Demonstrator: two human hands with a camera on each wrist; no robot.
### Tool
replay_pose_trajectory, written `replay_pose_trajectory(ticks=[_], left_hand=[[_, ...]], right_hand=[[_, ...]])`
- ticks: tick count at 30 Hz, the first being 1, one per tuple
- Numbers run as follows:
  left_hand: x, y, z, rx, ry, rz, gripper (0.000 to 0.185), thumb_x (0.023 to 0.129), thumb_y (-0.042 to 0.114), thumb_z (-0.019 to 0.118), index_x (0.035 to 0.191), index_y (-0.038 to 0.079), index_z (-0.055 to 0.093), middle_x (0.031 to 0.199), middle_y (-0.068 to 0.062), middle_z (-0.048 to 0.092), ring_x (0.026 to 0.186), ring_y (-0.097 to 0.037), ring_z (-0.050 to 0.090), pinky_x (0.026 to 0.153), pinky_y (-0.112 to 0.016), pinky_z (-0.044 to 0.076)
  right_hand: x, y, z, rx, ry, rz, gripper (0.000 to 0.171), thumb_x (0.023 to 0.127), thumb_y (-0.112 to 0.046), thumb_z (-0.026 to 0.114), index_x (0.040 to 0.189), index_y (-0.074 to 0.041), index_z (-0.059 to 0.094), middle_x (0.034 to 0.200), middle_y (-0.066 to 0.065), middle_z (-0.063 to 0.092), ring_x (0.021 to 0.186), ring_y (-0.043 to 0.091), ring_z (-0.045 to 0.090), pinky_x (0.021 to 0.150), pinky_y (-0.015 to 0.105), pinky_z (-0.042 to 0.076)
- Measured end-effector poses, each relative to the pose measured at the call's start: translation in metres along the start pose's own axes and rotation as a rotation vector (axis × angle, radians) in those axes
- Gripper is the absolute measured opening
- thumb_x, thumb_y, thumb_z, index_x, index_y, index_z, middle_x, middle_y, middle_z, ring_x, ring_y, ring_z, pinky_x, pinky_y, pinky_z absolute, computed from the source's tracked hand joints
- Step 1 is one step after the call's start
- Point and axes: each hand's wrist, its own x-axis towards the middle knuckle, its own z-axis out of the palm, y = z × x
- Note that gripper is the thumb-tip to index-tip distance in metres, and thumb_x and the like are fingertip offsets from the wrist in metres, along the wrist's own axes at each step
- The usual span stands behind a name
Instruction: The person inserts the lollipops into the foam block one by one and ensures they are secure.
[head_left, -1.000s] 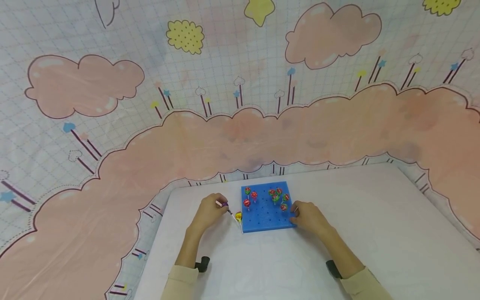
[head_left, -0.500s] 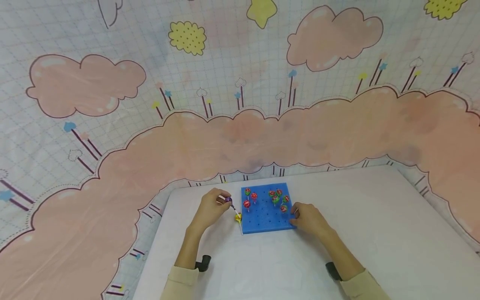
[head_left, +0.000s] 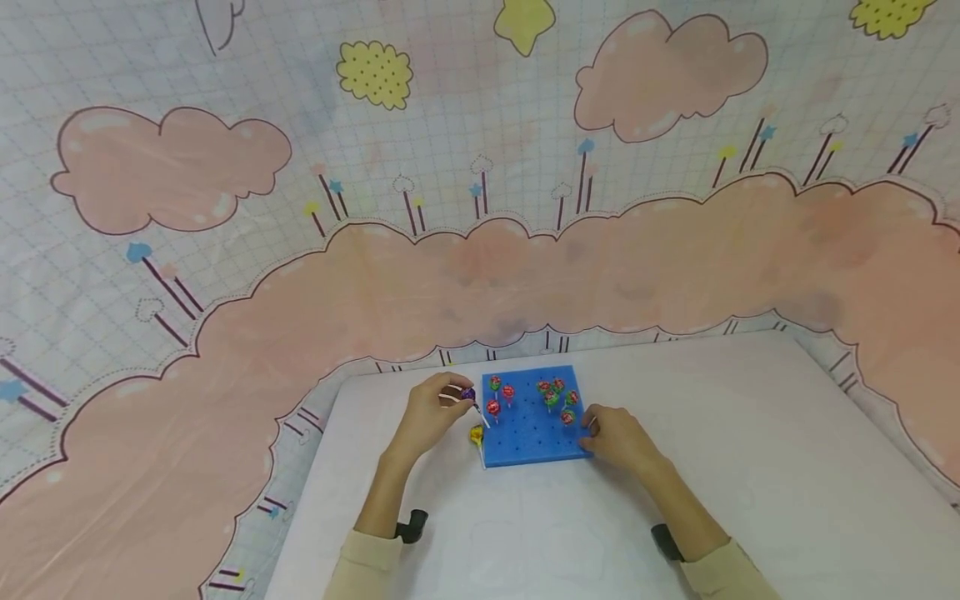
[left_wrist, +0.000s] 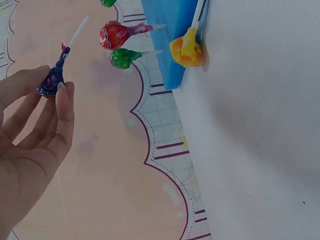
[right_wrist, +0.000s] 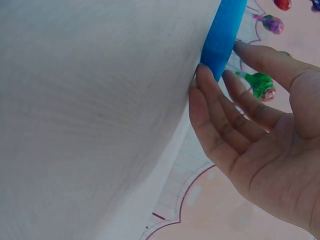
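Observation:
A blue foam board (head_left: 532, 433) full of small holes lies on the white table, with several red and green lollipops (head_left: 551, 396) standing in it. My left hand (head_left: 435, 412) pinches a purple lollipop (head_left: 468, 394) by its head at the board's left edge; in the left wrist view the purple lollipop (left_wrist: 51, 80) points its white stick toward the board (left_wrist: 170, 35). A yellow lollipop (head_left: 476, 434) lies on the table against the board's left side. My right hand (head_left: 615, 433) rests with straight fingers (right_wrist: 220, 120) against the board's right edge (right_wrist: 222, 35).
The white table (head_left: 570, 525) runs wide to the right and front of the board. A cloud-patterned cloth (head_left: 480, 208) hangs behind and drapes round the table's far and left edges. Dark wrist straps (head_left: 411, 525) sit on both forearms.
My left hand has lifted the purple lollipop and carried it right, up to the board's left edge. The right hand has stayed at the board's right side.

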Motion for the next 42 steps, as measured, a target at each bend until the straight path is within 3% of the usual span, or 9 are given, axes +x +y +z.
replay_pose_trajectory(ticks=[7, 12, 18, 34, 42], left_hand=[[0.002, 0.003, 0.009, 0.004, 0.027, 0.102, 0.028, 0.093, 0.009, 0.080, 0.120, 0.013, 0.072, 0.113, 0.001, 0.068, 0.103, -0.016, 0.069, 0.091, -0.033, 0.061], [0.003, 0.006, 0.014, 0.007, 0.026, 0.144, 0.030, 0.093, 0.010, 0.081, 0.121, 0.008, 0.072, 0.113, 0.001, 0.068, 0.103, -0.016, 0.069, 0.090, -0.033, 0.061], [0.006, 0.007, 0.020, 0.001, 0.030, 0.185, 0.029, 0.092, 0.012, 0.082, 0.120, 0.010, 0.073, 0.113, 0.003, 0.069, 0.101, -0.014, 0.069, 0.088, -0.031, 0.061], [0.011, 0.012, 0.034, 0.016, 0.073, 0.240, 0.029, 0.088, 0.010, 0.085, 0.116, 0.012, 0.075, 0.111, 0.001, 0.068, 0.096, -0.014, 0.068, 0.084, -0.030, 0.062], [0.013, 0.009, 0.044, 0.024, 0.077, 0.258, 0.030, 0.088, 0.007, 0.085, 0.116, 0.006, 0.074, 0.109, -0.002, 0.068, 0.096, -0.017, 0.068, 0.084, -0.041, 0.063]], right_hand=[[0.000, -0.001, 0.000, -0.007, 0.001, 0.001, 0.022, 0.088, -0.011, 0.083, 0.105, -0.004, 0.072, 0.083, 0.002, 0.066, 0.075, 0.017, 0.060, 0.070, 0.034, 0.056], [-0.001, -0.001, 0.000, -0.009, -0.001, 0.005, 0.022, 0.088, -0.011, 0.083, 0.106, -0.004, 0.072, 0.082, 0.002, 0.066, 0.075, 0.017, 0.059, 0.070, 0.034, 0.056], [-0.001, 0.000, 0.001, -0.003, 0.001, 0.007, 0.022, 0.088, -0.011, 0.083, 0.105, -0.004, 0.072, 0.082, 0.002, 0.066, 0.074, 0.017, 0.059, 0.069, 0.034, 0.056], [0.000, 0.002, 0.001, -0.001, 0.001, -0.004, 0.022, 0.087, -0.010, 0.084, 0.104, -0.005, 0.071, 0.083, 0.002, 0.066, 0.075, 0.017, 0.059, 0.068, 0.034, 0.056], [0.001, 0.003, 0.003, -0.010, 0.002, 0.006, 0.022, 0.087, -0.010, 0.084, 0.104, -0.005, 0.071, 0.082, 0.001, 0.066, 0.074, 0.017, 0.059, 0.069, 0.033, 0.056]])
